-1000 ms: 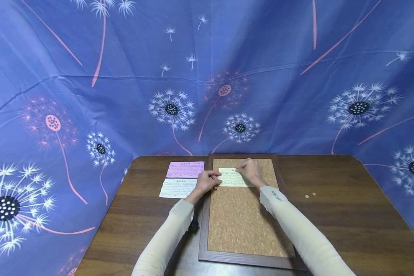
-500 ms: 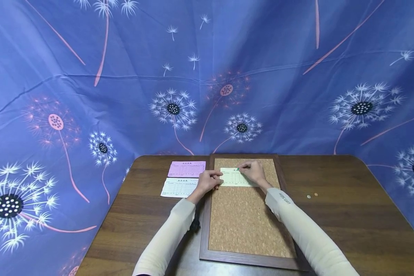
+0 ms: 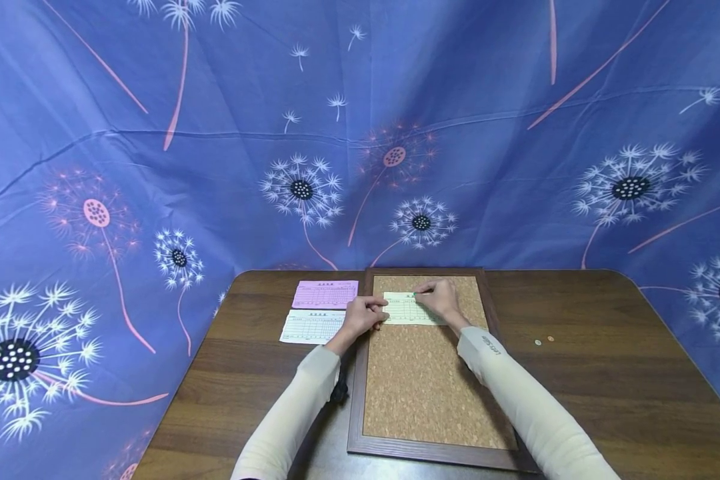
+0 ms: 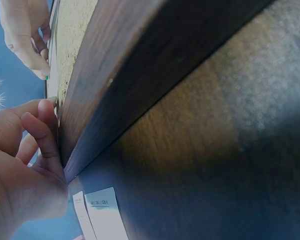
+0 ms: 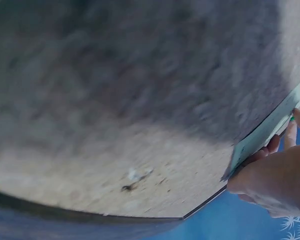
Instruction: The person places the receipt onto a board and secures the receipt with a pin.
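A pale yellow printed form slip [image 3: 403, 310] lies across the upper part of a framed cork board [image 3: 435, 387]. At its left edge, my left hand [image 3: 360, 316] holds the paper with thumb and index finger. My right hand [image 3: 443, 300] is over the slip's upper right part, pinching a small green pin [image 3: 415, 294] near the top edge. Only a bit of green shows between the fingertips in the right wrist view, so the pin's point is hidden. The right hand covers the slip's right end in the head view.
Left of the board lie a pink form slip [image 3: 324, 294] and a white form slip [image 3: 312, 327]. Two small discs [image 3: 538, 343] sit on the wooden table [image 3: 600, 380] to the right. A dark object [image 3: 339, 392] is beside the frame under my left forearm. Blue patterned cloth [image 3: 486, 167] hangs behind.
My right hand has shifted slightly along the slip's top edge, and the green pin has come into sight at its fingertips. The left hand stays on the left edge.
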{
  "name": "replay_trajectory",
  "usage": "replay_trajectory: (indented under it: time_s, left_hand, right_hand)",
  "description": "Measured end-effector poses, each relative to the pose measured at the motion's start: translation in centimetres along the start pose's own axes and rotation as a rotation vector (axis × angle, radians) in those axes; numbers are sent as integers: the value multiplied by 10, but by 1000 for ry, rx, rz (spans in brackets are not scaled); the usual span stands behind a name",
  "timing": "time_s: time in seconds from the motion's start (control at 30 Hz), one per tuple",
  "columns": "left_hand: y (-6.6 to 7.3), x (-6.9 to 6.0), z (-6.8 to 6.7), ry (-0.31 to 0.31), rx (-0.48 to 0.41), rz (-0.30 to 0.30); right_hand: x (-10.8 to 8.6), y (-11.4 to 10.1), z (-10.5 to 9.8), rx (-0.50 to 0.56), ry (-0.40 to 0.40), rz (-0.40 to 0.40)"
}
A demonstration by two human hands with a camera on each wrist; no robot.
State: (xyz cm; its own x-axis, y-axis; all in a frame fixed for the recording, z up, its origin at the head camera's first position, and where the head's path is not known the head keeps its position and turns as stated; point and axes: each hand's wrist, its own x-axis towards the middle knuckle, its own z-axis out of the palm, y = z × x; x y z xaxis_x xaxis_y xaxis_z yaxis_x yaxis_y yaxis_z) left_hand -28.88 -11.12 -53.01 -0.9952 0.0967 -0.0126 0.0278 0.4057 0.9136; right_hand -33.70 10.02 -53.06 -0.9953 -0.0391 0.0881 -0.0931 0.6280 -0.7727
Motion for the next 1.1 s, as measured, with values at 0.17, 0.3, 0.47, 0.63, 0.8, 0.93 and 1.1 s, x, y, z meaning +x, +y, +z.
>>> replay_trajectory:
  time_s: [0.17,0.3,0.47,0.63,0.8,0.93,1.1]
  left_hand:
    - [1,0,0,-3,-9,1]
    - [2,-1,-1,-5,-12,-7]
    - [1,1,-1,-4,-9,2]
    - [-2,1,0,-5,2,14]
    - [-2,1,0,-8,11,30]
    - [-2,1,0,-4,5,26]
    - [-1,1,0,-3,5,12]
  right_hand:
    - [0,-7,-4,33,-48,83]
    - [0,-8,-8,54,-100,117]
    - [1,-8,-5,70,-84,136]
    - [0,-9,-4,97,-81,171]
    - [0,-11,-7,125,-88,215]
    - [1,-16,-9,121,-104,234]
    - [2,-24,-12,91,-110,259]
